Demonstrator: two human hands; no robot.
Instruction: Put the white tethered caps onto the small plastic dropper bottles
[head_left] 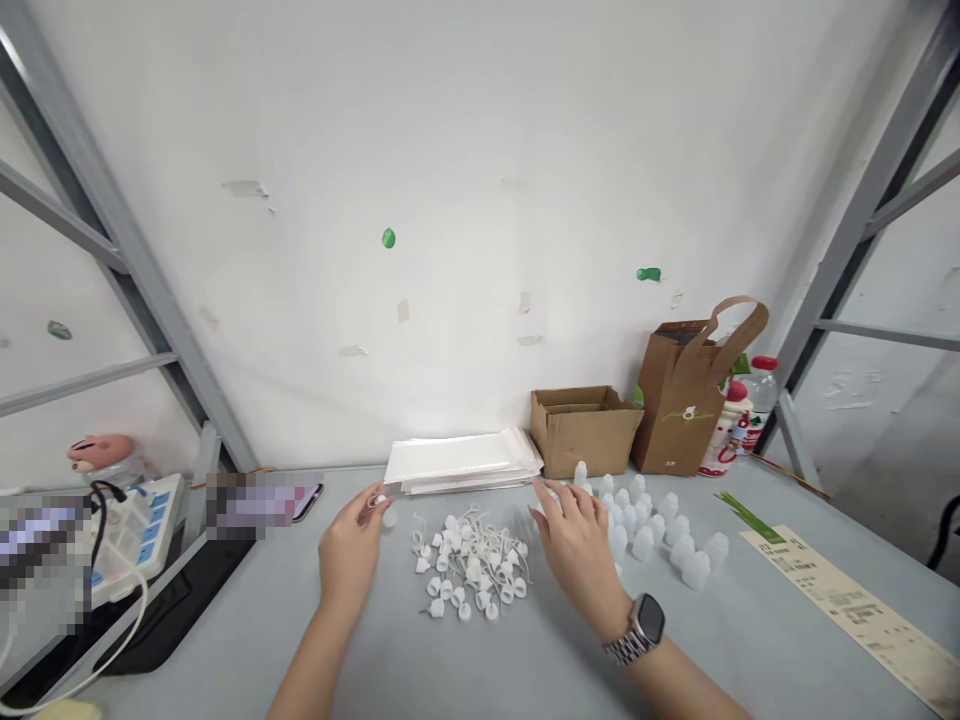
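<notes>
My left hand (351,550) is closed in a pinch on a small translucent bottle (389,517), with a bit of white at the fingertips; the fingers partly hide it. To the right of that hand lies a loose heap of white caps with thin cords (474,565). My right hand (576,540), with a watch on the wrist, is held palm down with its fingers apart at the left edge of a group of small translucent bottles (643,543). Several of these bottles are partly hidden behind the right hand.
Against the wall lie a stack of white flat sheets or envelopes (461,462), an open cardboard box (583,440), a brown paper bag (675,420) and drink bottles (757,395). A paper strip (847,605) is at right. A phone (306,503) and a power strip (146,545) are at left.
</notes>
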